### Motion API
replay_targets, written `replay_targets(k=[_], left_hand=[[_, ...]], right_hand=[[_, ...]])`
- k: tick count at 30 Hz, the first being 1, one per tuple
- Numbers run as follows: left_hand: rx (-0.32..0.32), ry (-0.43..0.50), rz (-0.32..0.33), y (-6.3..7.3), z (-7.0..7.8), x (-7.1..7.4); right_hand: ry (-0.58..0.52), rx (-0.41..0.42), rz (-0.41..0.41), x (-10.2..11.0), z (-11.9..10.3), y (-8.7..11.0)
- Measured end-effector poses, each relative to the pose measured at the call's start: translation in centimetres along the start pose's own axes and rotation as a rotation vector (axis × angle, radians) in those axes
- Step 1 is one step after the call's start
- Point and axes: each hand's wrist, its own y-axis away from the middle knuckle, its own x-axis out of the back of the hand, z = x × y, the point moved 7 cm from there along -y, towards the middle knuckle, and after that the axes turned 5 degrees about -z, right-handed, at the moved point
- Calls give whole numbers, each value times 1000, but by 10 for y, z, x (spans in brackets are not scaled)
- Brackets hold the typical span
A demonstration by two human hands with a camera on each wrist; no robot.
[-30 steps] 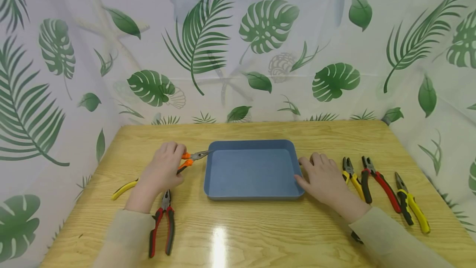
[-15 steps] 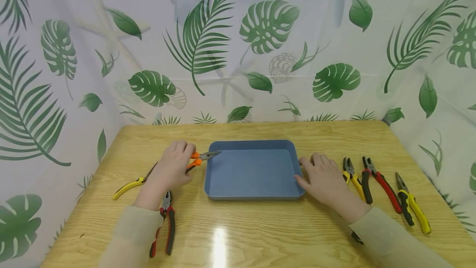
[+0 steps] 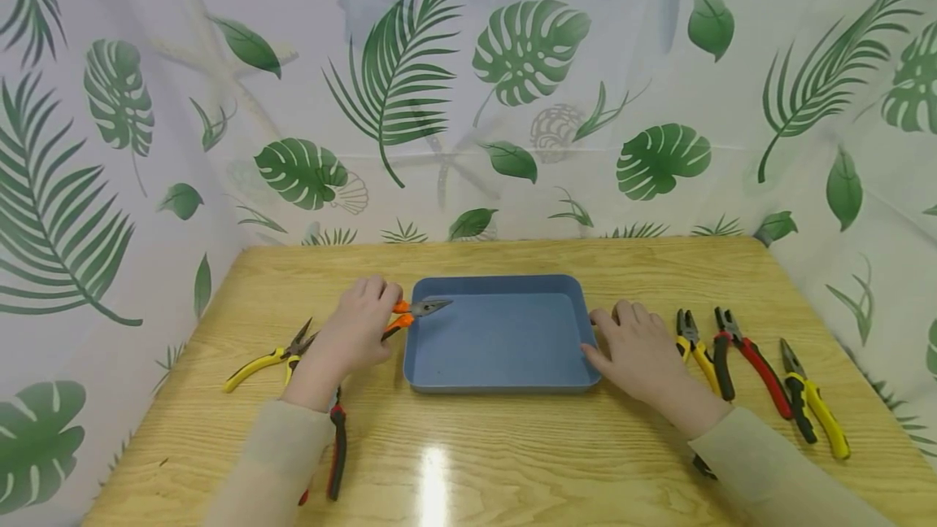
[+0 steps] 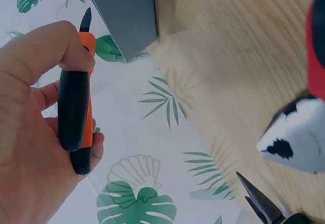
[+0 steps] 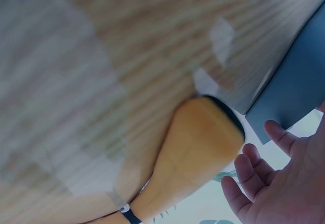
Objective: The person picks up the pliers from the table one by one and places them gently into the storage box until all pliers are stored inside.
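Note:
My left hand grips needle-nose pliers by their orange and black handles. The pliers' metal nose points right and overlaps the left rim of a shallow blue-grey tray. In the left wrist view, thumb and fingers close around the black-and-orange handles, with the tray's wall just beyond. On the tray's right side rests my right hand, thumb at the rim and fingers loosely bent. The right wrist view shows its fingers spread by the tray's outer wall.
Yellow-handled pliers lie left of my left forearm. Red-and-black pliers are partly covered by that arm. On the right lie yellow pliers, red-and-black pliers and yellow-and-black needle-nose pliers. A leaf-printed cloth hangs behind the table.
My left hand has moved right with the orange-handled pliers, bringing their nose further over the tray. More of the yellow pliers at left shows. My right hand stays by the tray.

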Motion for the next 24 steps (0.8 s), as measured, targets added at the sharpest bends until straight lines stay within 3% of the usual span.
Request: replay_targets(k=[16, 24], left_hand=[[-27, 2, 0, -14, 17, 0], [-29, 32, -36, -19, 22, -3]], right_hand=[[-8, 5, 19, -1, 0, 0], [-8, 3, 14, -1, 1, 0]])
